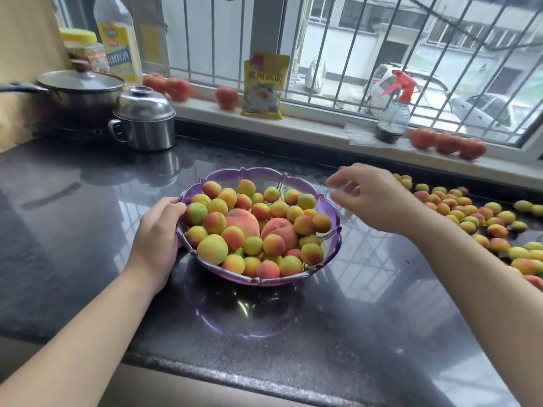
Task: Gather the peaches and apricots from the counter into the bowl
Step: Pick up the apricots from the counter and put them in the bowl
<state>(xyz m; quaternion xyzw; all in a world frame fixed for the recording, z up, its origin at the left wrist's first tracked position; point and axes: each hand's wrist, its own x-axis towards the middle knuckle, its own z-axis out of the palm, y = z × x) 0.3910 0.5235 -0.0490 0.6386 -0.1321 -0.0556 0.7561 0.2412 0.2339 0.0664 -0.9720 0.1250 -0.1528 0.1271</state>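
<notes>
1. Head view: a purple bowl [329, 251] sits on the dark counter [88, 230] about midway along its length, between the back edge under the window sill [323, 124] and the front edge, which runs across the bottom of the picture.
2. The bowl is heaped with apricots [213, 249], and two larger peaches [242, 220] lie among them near the middle of the pile.
3. The left hand [157, 233] grips the bowl's left rim, fingers curled over the edge and touching the fruit just inside.
4. The right hand [373, 195] hangs above the counter just beside the bowl's right rim, fingers loosely curled and spread; a reddish bit shows between them, but I cannot tell whether it is held.
5. Many loose apricots [476, 218] lie scattered toward the counter's right end, from the back edge down toward the right border of the picture, well apart from the bowl.
6. Bare counter lies in front of the bowl up to the front edge, and also to its left.
7. At the back left corner stand a lidded steel pot [145, 121] and a lidded pan [79, 92], well apart from the bowl.
8. On the sill stand a yellow packet [264, 86], a spray bottle [393, 113] and several tomatoes [446, 143].
</notes>
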